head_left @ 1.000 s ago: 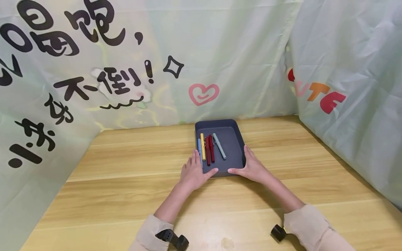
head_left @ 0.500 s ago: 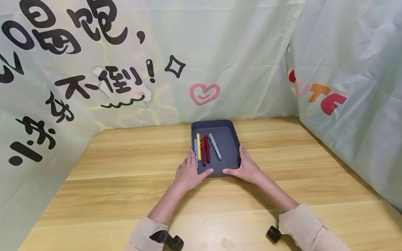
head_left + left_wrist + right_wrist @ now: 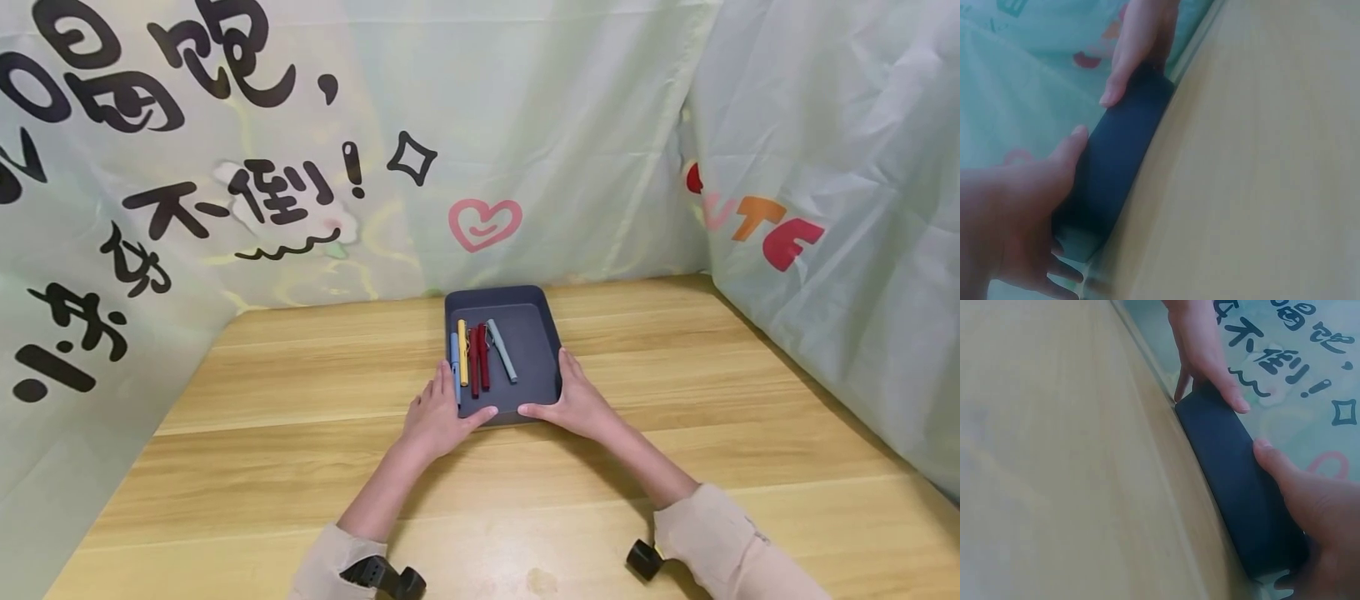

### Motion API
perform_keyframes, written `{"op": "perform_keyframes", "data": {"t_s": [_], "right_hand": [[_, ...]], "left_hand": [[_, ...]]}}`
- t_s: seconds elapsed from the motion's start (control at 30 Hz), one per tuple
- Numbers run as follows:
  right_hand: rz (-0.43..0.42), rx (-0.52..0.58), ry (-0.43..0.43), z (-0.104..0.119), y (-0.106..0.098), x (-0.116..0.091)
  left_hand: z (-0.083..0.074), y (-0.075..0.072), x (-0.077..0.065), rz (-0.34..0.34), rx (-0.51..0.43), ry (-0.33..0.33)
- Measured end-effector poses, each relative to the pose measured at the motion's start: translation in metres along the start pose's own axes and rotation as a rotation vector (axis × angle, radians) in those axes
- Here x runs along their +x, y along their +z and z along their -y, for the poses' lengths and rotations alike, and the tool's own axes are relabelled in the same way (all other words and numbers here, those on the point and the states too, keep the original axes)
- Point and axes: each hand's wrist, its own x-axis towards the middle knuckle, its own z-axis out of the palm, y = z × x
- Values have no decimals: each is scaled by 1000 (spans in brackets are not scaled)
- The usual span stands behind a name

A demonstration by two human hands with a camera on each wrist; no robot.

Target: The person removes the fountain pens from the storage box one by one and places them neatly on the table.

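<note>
A dark blue-grey rectangular tray point(image 3: 528, 321) stands on the wooden table, near its back edge. Gripping its near left corner, my left hand point(image 3: 435, 421) has the thumb on the near rim and the fingers along the left side. My right hand point(image 3: 579, 407) grips the near right corner the same way. Inside the tray, toward the left, lie a blue pen point(image 3: 455, 360), a yellow pen point(image 3: 462, 354), two dark red pens point(image 3: 483, 358) and a grey-green pen point(image 3: 502, 350). Both wrist views show the tray's near wall point(image 3: 1119, 144) between the thumbs; the pens are hidden there.
Behind the tray hangs a pale printed curtain point(image 3: 570, 167) with a pink heart and black lettering. Another cloth point(image 3: 832, 125) closes off the right side. Wood tabletop point(image 3: 315, 358) extends left, right and in front of the tray. Black wrist cameras point(image 3: 643, 560) sit at the sleeves.
The tray, with the pens in it, has slid left along the table, both hands moving with it and keeping their hold. The pens keep their layout.
</note>
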Motion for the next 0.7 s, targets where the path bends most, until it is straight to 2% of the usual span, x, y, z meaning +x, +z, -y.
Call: {"op": "perform_keyframes", "data": {"t_s": [0.7], "right_hand": [[0, 21, 9, 15, 16, 2]], "left_hand": [[18, -8, -11, -10, -10, -5]]}}
